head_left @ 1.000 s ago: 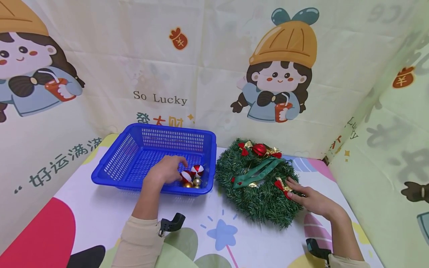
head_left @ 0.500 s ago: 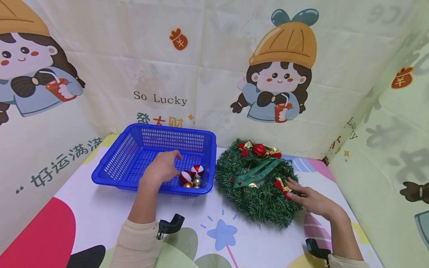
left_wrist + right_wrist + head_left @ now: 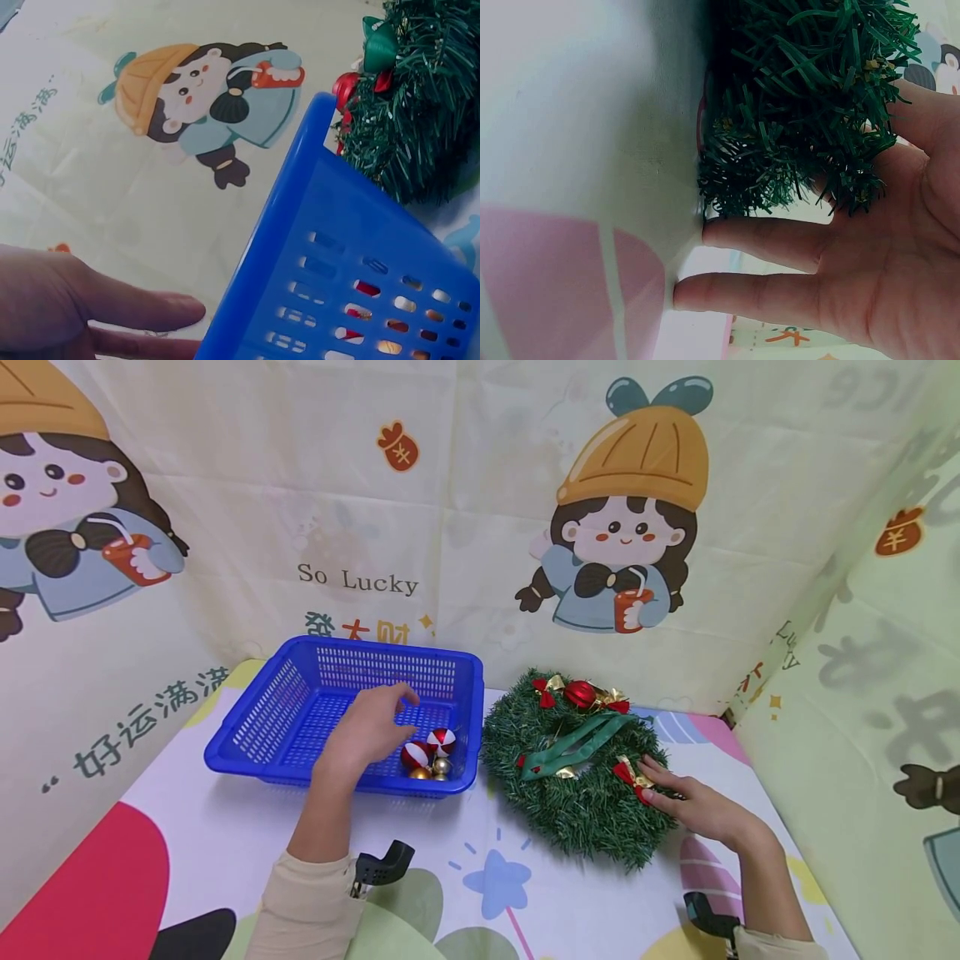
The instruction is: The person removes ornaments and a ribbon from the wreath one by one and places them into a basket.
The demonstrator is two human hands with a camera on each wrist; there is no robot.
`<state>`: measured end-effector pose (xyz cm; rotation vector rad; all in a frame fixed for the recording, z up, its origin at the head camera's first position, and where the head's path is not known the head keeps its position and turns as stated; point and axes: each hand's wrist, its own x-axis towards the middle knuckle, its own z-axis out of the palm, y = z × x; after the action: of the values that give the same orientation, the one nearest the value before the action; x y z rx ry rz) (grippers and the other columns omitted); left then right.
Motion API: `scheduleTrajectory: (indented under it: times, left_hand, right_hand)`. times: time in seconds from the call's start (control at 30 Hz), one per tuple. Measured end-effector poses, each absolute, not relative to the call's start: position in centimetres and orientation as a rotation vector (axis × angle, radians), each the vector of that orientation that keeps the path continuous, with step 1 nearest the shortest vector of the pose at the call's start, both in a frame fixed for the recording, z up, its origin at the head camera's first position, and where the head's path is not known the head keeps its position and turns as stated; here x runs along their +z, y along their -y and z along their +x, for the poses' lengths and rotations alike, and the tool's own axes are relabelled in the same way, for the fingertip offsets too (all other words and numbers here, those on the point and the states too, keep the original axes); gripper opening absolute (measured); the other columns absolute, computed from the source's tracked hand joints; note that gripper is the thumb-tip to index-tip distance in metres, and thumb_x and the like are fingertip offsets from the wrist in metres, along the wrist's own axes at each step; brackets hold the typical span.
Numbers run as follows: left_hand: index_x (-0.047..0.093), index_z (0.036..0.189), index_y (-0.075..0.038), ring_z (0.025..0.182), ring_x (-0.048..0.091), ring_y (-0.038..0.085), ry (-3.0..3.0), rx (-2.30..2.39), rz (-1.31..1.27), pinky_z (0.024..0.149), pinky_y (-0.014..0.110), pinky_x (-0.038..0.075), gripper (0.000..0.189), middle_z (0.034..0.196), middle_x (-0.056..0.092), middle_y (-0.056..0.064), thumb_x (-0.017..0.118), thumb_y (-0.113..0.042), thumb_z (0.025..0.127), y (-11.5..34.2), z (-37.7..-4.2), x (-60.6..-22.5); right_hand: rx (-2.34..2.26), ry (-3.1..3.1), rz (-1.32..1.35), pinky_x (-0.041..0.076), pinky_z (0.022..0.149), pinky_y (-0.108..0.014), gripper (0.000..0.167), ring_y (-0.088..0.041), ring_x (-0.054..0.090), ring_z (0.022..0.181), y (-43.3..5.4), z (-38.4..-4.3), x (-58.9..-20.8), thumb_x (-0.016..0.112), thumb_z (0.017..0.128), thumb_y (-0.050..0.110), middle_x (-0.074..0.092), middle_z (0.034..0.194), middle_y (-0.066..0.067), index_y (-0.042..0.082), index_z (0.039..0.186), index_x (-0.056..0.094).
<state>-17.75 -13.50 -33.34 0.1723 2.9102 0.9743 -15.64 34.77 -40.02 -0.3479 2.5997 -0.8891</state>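
Left hand (image 3: 365, 727) over blue basket (image 3: 375, 667), brightly patterned tabletop (image 3: 442, 835), cartoon-printed wall (image 3: 480, 527).

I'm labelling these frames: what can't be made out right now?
Head view: part of the inside of the blue basket, hidden by the left hand.
Head view: the bottom of the gold ball, hidden by the basket's front rim.
Left wrist view: most of the striped baubles, behind the slotted wall.
Right wrist view: part of the right hand, behind the wreath.
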Motion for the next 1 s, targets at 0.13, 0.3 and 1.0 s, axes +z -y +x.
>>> scheduleTrajectory:
  times: [0.13,0.3,1.0]
  left_hand:
    - [0.064,0.134,-0.010,0.127,0.060,0.040,-2.911,1.039,0.225,0.102,0.056,0.055,0.038,0.136,0.064,0.021,0.072,-0.011,0.097,13.1,-17.8,-33.3]
    - [0.063,0.135,-0.012,0.127,0.060,0.040,-2.903,1.113,0.256,0.101,0.055,0.056,0.040,0.135,0.064,0.019,0.073,-0.014,0.097,12.7,-17.8,-33.3]
    - [0.055,0.147,-0.015,0.134,0.059,0.036,-2.869,1.425,0.307,0.107,0.056,0.051,0.054,0.146,0.060,0.015,0.074,-0.017,0.097,10.0,-18.3,-33.9]
  right_hand:
    - [-0.892,-2.590,-0.338,0.032,0.110,-0.077,0.069,-0.061,0.010,0.152,-34.8,-15.6,-40.1,0.056,0.107,0.039,0.013,0.173,-0.022,0.008,0.163,0.032]
    - [-0.900,-2.585,-0.328,0.031,0.111,-0.077,0.068,-0.061,0.010,0.152,-34.8,-15.5,-40.2,0.056,0.107,0.039,0.012,0.173,-0.022,0.009,0.164,0.031]
    - [-0.900,-2.616,-0.365,0.027,0.111,-0.079,0.068,-0.061,0.011,0.152,-34.8,-15.6,-40.1,0.057,0.107,0.039,0.015,0.172,-0.023,0.005,0.161,0.035]
